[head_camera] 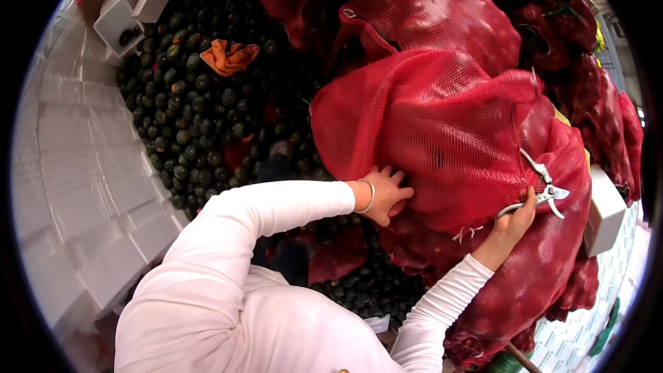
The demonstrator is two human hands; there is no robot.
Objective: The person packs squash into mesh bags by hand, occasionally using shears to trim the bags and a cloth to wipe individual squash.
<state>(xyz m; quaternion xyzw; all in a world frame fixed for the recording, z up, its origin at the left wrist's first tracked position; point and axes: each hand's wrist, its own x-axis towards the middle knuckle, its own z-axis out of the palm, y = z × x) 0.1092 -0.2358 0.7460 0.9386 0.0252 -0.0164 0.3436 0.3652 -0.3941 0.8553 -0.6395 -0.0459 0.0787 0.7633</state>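
A large red mesh sack (440, 129), loose and creased on top, lies in front of me over other filled sacks. My left hand (384, 196) is at its near left edge, fingers spread against the mesh, with a bangle on the wrist. In my right hand (514, 221) is a pair of pruning shears (549, 194). Their blades are parted and point right, and one handle rises over the mesh. White frayed threads (467, 233) hang from the sack's near edge between my hands. The palm side of my left hand is hidden.
Small dark green squashes (197, 114) are heaped at the left around my legs. An orange cloth (229, 57) lies on them. White foam boxes (77, 160), partly wrapped in clear film, wall the left side. More filled red sacks (440, 20) stand behind, and another foam box (603, 212) is at right.
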